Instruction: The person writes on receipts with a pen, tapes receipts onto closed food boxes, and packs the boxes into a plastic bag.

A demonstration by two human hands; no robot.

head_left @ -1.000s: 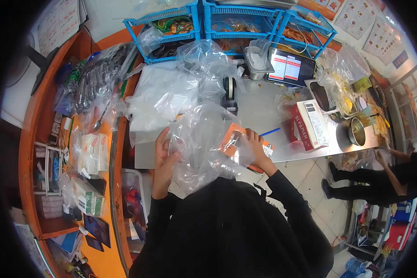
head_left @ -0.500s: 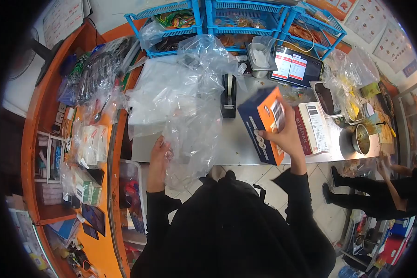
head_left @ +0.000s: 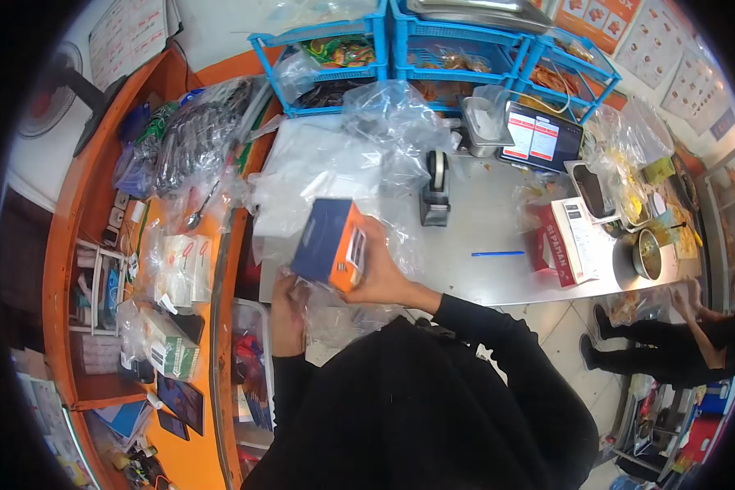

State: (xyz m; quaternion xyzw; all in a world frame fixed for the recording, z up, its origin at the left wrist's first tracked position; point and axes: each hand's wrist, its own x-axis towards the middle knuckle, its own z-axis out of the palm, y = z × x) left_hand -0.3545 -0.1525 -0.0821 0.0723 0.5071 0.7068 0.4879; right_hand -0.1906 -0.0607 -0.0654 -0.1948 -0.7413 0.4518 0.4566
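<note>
My right hand (head_left: 377,269) grips a dark blue and orange cardboard box (head_left: 328,245), tilted above the near left part of the steel table. Just left of and below the box, my left hand (head_left: 287,314) holds a clear plastic bag (head_left: 335,322), which hangs over the table's front edge. The box hides part of the bag and some of the left fingertips. Behind them lies a pile of clear plastic bags (head_left: 298,167).
A tape dispenser (head_left: 434,196) and a blue pen (head_left: 498,253) lie on the steel table. To the right stand a red and white box (head_left: 565,245), a metal bowl (head_left: 648,255) and a tablet (head_left: 539,139). Blue baskets (head_left: 318,61) line the back. Another person's hands (head_left: 688,298) show at right.
My right hand has carried the box leftward, close to my left hand and the bag. The blue pen on the table now shows. The camera view has shifted slightly.
</note>
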